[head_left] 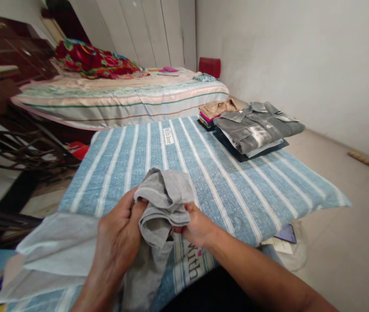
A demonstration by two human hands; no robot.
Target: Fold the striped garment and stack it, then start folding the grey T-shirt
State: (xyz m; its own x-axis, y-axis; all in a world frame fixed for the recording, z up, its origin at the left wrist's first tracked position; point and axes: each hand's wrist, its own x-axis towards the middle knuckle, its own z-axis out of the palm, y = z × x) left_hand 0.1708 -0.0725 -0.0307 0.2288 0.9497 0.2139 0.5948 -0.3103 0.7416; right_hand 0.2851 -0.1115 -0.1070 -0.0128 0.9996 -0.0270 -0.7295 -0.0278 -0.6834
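Note:
A grey garment point(168, 190) is bunched up between my two hands, above the near side of a table with a blue-and-white striped cover point(151, 151). My left hand point(122, 229) grips its left edge, the fingers partly hidden in the folds. From the other side my right hand point(197, 223) pinches the cloth between thumb and fingers. Part of the garment hangs down toward my lap. Paler grey cloth point(60, 242) spreads out left of my left forearm; whether it belongs to the same garment, I cannot tell.
A folded grey denim jacket point(259, 125) tops a pile at the table's far right, beside a smaller stack of folded clothes point(217, 108). Behind stands a bed point(122, 104) with a red flowered blanket point(93, 60). Dark metal framework point(24, 151) stands at left.

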